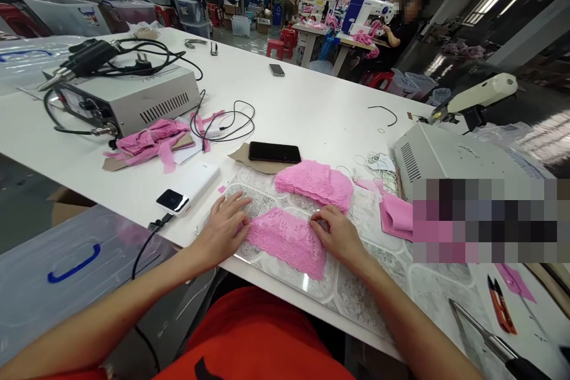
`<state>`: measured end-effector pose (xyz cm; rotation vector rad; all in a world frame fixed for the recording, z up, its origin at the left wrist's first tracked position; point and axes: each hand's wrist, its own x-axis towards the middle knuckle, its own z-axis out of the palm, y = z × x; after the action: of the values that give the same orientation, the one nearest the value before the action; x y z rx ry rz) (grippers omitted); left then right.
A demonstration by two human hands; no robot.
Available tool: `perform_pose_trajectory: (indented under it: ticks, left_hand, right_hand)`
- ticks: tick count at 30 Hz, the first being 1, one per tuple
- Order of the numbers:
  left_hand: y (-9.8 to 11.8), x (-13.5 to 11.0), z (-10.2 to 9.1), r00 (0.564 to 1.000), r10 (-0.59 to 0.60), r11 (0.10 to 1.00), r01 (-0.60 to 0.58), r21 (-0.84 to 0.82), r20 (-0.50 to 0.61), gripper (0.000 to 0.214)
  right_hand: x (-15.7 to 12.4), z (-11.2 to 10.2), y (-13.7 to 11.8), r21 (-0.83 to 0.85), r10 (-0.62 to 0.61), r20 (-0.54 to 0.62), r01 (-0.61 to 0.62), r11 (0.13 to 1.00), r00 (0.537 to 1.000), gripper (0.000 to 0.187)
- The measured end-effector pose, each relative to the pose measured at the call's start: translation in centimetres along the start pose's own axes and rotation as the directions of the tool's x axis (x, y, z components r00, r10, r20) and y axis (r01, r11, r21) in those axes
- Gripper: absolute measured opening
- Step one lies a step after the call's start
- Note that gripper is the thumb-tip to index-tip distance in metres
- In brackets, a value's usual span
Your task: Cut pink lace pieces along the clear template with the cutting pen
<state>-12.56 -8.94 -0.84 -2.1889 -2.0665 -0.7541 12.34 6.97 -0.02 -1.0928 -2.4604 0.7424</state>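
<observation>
A single pink lace piece (287, 240) lies flat on a clear patterned plastic sheet (350, 288) near the table's front edge. At its left corner is my left hand (227, 225), fingers spread, the thumb side touching the lace. My right hand (339, 234) has its fingers curled in a pinch at the upper right corner of the same piece. Just beyond it rests a stack of pink lace pieces (314, 183). A black phone (274, 152) lies on brown card (244, 160) behind the stack.
Left are a grey metal box (155, 95) with a black hand tool (91, 59), pink strips (151, 141) and a white power bank (196, 187). Right are another grey box (458, 157), folded pink fabric (396, 217), red thread snips (502, 306) and a metal-shafted tool (485, 335). A person sews beyond.
</observation>
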Motion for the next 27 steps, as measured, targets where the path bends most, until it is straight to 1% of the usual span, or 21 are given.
perform_pose_trajectory:
  ticks: [3, 5, 6, 8, 10, 12, 14, 16, 18, 19, 21, 22, 24, 25, 27]
  left_hand:
    - [-0.4, -0.2, 0.0, 0.998, 0.040, 0.999, -0.040, -0.002, -0.039, 0.018]
    - [-0.7, -0.3, -0.2, 0.992, 0.105, 0.993, -0.107, -0.043, -0.064, 0.017]
    - [-0.8, -0.4, -0.4, 0.987, 0.150, 0.986, -0.155, -0.070, -0.065, 0.019]
    - [-1.1, -0.5, -0.8, 0.967, 0.252, 0.960, -0.255, -0.114, -0.037, 0.024]
    - [-1.5, -0.5, -1.2, 0.943, 0.332, 0.936, -0.329, -0.126, 0.009, 0.024]
    - [-1.9, -0.5, -1.5, 0.928, 0.370, 0.925, -0.363, -0.116, 0.045, 0.023]
    - [-2.2, -0.4, -1.5, 0.925, 0.376, 0.924, -0.370, -0.098, 0.058, 0.023]
    - [-2.4, -0.2, -1.5, 0.926, 0.372, 0.926, -0.366, -0.088, 0.063, 0.022]
    - [-2.4, 0.0, -1.5, 0.926, 0.367, 0.928, -0.358, -0.103, 0.089, 0.021]
    - [-2.2, 0.2, -1.6, 0.926, 0.364, 0.929, -0.352, -0.116, 0.105, 0.022]
    - [-1.9, 0.6, -1.8, 0.924, 0.355, 0.931, -0.336, -0.141, 0.143, 0.023]
    - [-1.7, 1.0, -2.1, 0.924, 0.348, 0.934, -0.327, -0.146, 0.155, 0.023]
    - [-1.4, 2.0, -2.7, 0.927, 0.325, 0.941, -0.298, -0.160, 0.186, 0.021]
    - [-1.5, 2.6, -3.1, 0.931, 0.309, 0.946, -0.279, -0.165, 0.194, 0.021]
    - [-2.1, 4.4, -4.0, 0.942, 0.268, 0.957, -0.236, -0.170, 0.200, 0.019]
  right_hand:
    - [-0.8, -0.9, -0.2, 0.035, -0.046, -0.099, 0.050, 0.998, 0.994, 0.008]
    - [-2.2, -1.5, -0.3, 0.056, -0.099, -0.144, 0.108, 0.993, 0.985, 0.008]
    - [-3.1, -1.8, -0.4, 0.058, -0.140, -0.146, 0.150, 0.987, 0.979, 0.007]
    - [-5.0, -2.0, -0.6, 0.030, -0.253, -0.106, 0.258, 0.966, 0.962, 0.007]
    - [-6.6, -1.9, -0.7, -0.044, -0.359, -0.050, 0.357, 0.933, 0.932, 0.016]
    - [-7.5, -1.5, -0.6, -0.115, -0.420, -0.014, 0.415, 0.902, 0.908, 0.022]
    - [-7.7, -0.9, -0.4, -0.160, -0.452, -0.020, 0.443, 0.882, 0.892, 0.017]
    - [-7.5, -0.5, -0.2, -0.176, -0.474, -0.056, 0.459, 0.871, 0.879, 0.011]
    - [-7.1, -0.4, -0.2, -0.145, -0.460, -0.068, 0.448, 0.882, 0.885, 0.012]
    - [-6.9, -0.6, -0.3, -0.105, -0.432, -0.051, 0.425, 0.899, 0.900, 0.011]
    - [-6.2, -1.3, -0.6, 0.002, -0.339, 0.037, 0.340, 0.941, 0.940, 0.011]
    - [-5.7, -1.9, -0.7, 0.055, -0.288, 0.097, 0.283, 0.957, 0.953, 0.015]
    - [-4.3, -3.2, -1.1, 0.138, -0.206, 0.189, 0.181, 0.974, 0.960, 0.024]
    - [-3.3, -3.9, -1.2, 0.161, -0.176, 0.211, 0.143, 0.976, 0.962, 0.028]
    - [-0.9, -5.0, -1.6, 0.179, -0.135, 0.213, 0.097, 0.979, 0.968, 0.033]
